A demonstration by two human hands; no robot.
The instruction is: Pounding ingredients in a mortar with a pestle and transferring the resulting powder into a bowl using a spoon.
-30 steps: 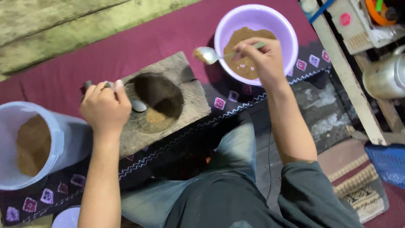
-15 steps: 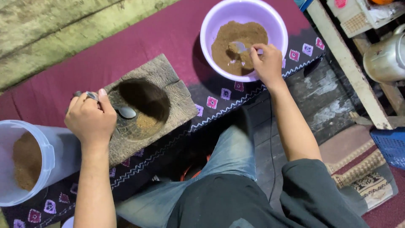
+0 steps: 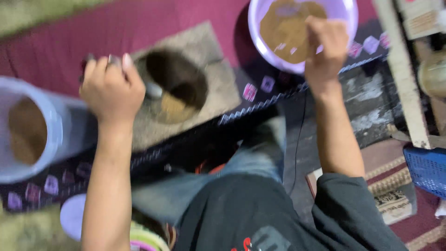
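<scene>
Nearest the camera, the person's dark sleeve and denim knee fill the lower frame. Just beyond, the left hand (image 3: 111,90) is closed around a dark handle at the rim of the stone mortar (image 3: 183,90), a metal spoon end showing at its edge; a little brown powder lies in the hollow. To the left lies a pale blue container (image 3: 60,135) holding the same brown powder. Farther off, the right hand (image 3: 325,46) is curled shut inside the purple bowl (image 3: 346,21), over the heap of powder; its spoon is blurred out. A second ago that spoon hung lifted above the bowl; now the hand has dipped in, suggesting another scoop. The left hand has stayed at the mortar, while the camera has swung closer.
</scene>
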